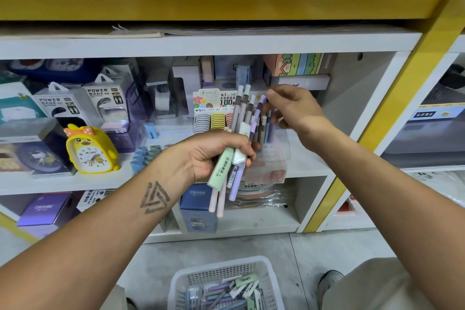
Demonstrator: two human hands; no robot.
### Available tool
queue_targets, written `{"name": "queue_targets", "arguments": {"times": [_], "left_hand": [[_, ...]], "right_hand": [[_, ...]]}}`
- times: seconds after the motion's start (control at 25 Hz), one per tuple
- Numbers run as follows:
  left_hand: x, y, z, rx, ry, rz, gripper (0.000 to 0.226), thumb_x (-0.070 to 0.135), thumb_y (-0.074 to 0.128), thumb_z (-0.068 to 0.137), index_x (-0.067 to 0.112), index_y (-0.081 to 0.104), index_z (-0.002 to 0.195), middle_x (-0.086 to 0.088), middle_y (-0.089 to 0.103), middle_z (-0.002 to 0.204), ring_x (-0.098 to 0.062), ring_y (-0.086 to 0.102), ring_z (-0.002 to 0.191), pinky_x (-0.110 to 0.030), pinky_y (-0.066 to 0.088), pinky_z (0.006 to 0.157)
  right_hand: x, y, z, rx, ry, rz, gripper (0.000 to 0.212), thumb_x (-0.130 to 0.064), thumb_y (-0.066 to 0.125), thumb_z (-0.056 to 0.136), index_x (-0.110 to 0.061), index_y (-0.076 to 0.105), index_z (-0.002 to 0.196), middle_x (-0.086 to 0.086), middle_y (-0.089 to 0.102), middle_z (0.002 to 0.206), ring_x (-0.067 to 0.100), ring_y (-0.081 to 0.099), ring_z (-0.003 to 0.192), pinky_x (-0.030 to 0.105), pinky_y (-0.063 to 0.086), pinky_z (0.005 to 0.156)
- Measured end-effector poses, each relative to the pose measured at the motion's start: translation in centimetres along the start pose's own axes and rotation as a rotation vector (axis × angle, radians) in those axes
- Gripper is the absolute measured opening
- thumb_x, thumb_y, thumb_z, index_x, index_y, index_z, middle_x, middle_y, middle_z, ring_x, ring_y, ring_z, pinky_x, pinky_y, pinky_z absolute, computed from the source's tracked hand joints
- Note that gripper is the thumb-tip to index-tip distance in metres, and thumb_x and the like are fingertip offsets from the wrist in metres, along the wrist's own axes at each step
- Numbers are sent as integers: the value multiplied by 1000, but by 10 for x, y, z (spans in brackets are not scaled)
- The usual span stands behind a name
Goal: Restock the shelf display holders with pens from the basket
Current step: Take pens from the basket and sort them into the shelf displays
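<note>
My left hand (216, 153) is shut on a bundle of pastel pens (239, 133), held upright in front of the middle shelf. Their caps point up and their green, white and purple ends stick out below my fist. My right hand (292, 106) is just right of the bundle's tops, fingers curled near the purple pens standing in a clear display holder (274, 153) on the shelf. Whether those fingers pinch a pen I cannot tell. A white mesh basket (181, 284) with several more pens lies on the floor below.
A lead-refill display (214, 108) stands behind the bundle. Left on the shelf are a yellow duck clock (90, 148) and power bank boxes (108, 103). Blue CRUHRE boxes (198, 209) fill the lower shelf. A yellow post (392, 98) bounds the bay on the right.
</note>
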State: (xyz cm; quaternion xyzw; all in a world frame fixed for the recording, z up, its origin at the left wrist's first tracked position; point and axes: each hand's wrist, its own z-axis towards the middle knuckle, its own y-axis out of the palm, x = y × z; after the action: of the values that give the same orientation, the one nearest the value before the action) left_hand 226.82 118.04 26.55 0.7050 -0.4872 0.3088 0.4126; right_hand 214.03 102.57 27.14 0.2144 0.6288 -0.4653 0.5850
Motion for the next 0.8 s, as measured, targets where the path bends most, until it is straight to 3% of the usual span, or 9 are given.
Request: {"name": "queue_targets", "arguments": {"times": [0.04, 0.12, 0.28, 0.36, 0.44, 0.56, 0.64, 0.8], "left_hand": [[0, 2, 0, -4, 2, 9, 17, -7, 56, 83, 2, 65, 95, -12, 61, 75, -16, 60, 57, -24, 53, 53], [0, 5, 0, -14, 2, 18, 19, -7, 55, 84, 1, 64, 99, -13, 61, 77, -16, 62, 58, -24, 53, 52], [0, 4, 0, 0, -22, -17, 26, -7, 52, 86, 1, 59, 110, -16, 66, 85, -16, 66, 58, -24, 54, 52], [1, 0, 1, 48, -25, -23, 23, -5, 55, 84, 3, 62, 104, -15, 68, 84, -16, 62, 58, -24, 53, 54], [2, -4, 2, 87, -14, -39, 15, -4, 57, 82, 4, 63, 94, -14, 66, 79, -17, 60, 59, -24, 53, 56], [3, -5, 3, 107, 5, -37, 12, -6, 57, 81, 5, 62, 81, -13, 65, 73, -18, 60, 60, -23, 54, 57], [3, -4, 4, 110, 11, -33, 16, -7, 58, 80, 7, 62, 73, -14, 65, 73, -18, 61, 59, -24, 55, 57], [2, -5, 4, 110, 15, -32, 27, -7, 58, 80, 9, 64, 59, -14, 66, 71, -19, 61, 59, -23, 55, 57]], "right_hand": [[-4, 2, -2, -55, 64, 194, 30, -29, 63, 98, -12, 65, 123, 4, 72, 83, 14, 63, 62, 31, 49, 59], [-7, 3, -5, -95, 107, 335, 24, -16, 69, 94, -6, 68, 116, 6, 72, 76, 14, 59, 56, 26, 47, 53], [-8, -12, -2, 120, 82, 381, 16, 1, 64, 94, 3, 65, 109, 16, 72, 80, 17, 60, 56, 23, 52, 55], [-7, -21, 0, 240, 20, 234, 16, -1, 61, 96, -3, 59, 112, 18, 72, 88, 20, 65, 64, 24, 55, 58], [-2, -23, -3, 236, -70, -115, 14, -7, 57, 99, -14, 51, 109, 18, 70, 93, 25, 69, 76, 25, 56, 59], [8, -16, -10, 88, -229, -507, 5, -20, 47, 103, -16, 45, 106, 13, 65, 91, 32, 65, 82, 49, 59, 73], [13, -14, -12, 30, -276, -559, 8, -24, 43, 105, -16, 41, 103, 11, 64, 88, 32, 66, 81, 55, 57, 73], [22, -12, -7, 31, -284, -557, 6, -23, 44, 104, -21, 40, 100, 7, 63, 88, 29, 67, 83, 55, 59, 73]]}}
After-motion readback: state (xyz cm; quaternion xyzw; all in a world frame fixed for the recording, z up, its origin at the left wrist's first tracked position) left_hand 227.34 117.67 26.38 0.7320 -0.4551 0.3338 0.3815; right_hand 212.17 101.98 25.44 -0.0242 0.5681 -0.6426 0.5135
